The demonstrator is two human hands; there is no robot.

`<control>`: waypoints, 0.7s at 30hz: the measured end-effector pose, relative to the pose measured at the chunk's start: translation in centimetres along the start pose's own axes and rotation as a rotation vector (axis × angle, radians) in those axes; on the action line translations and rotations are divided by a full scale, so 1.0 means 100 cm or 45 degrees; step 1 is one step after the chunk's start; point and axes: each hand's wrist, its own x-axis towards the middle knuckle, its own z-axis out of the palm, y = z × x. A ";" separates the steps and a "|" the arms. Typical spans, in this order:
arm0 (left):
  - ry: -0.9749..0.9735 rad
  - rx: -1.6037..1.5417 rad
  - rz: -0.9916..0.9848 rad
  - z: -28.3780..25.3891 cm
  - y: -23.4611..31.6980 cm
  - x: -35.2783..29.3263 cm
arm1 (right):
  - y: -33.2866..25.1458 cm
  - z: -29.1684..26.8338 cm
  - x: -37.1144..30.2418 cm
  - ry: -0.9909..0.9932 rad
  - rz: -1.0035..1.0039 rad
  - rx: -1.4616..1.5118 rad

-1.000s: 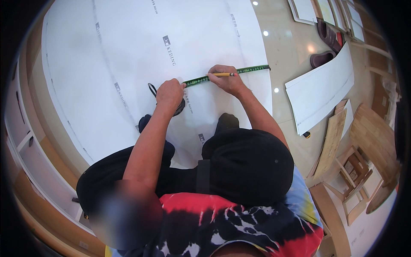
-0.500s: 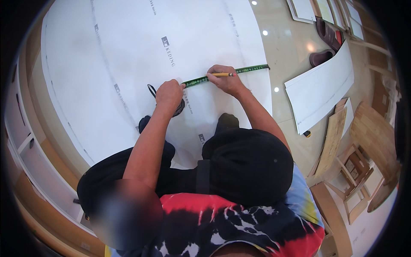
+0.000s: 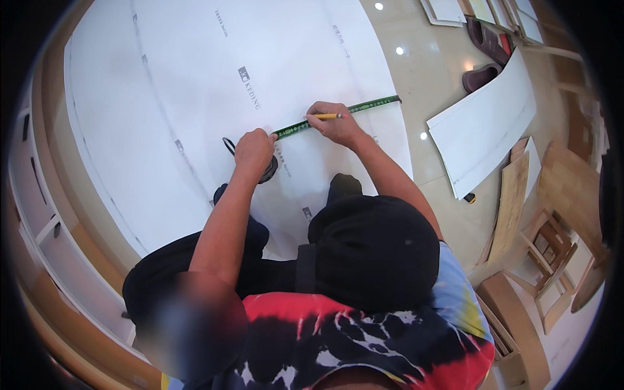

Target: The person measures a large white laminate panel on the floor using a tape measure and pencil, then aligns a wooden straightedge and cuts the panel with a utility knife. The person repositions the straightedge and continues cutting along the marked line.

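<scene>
Left hand (image 3: 255,151) has got the tape measure (image 3: 270,170), green blade (image 3: 374,105) running from those fingers past the right hand (image 3: 333,125), fingertips pinching a yellow pencil (image 3: 326,116), white sheet (image 3: 188,71) under both.

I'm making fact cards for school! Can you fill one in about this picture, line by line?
Left grip: closed on the tape measure, black case partly hidden
Right grip: closed around a yellow pencil
Green tape: stretched across the white sheet to its right edge
Right of the sheet: dark shoes, wooden plank
</scene>
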 end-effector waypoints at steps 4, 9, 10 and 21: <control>0.067 0.021 0.111 0.008 -0.005 0.007 | -0.006 -0.002 -0.020 0.493 0.076 0.598; -0.108 -0.158 0.412 0.017 -0.007 0.010 | 0.011 -0.009 -0.095 1.055 0.067 0.478; -0.130 -0.297 0.432 0.021 -0.002 0.005 | 0.014 0.000 -0.112 1.164 0.076 0.396; -0.516 -1.205 0.703 0.077 0.202 -0.068 | 0.009 0.003 -0.201 1.074 0.164 1.150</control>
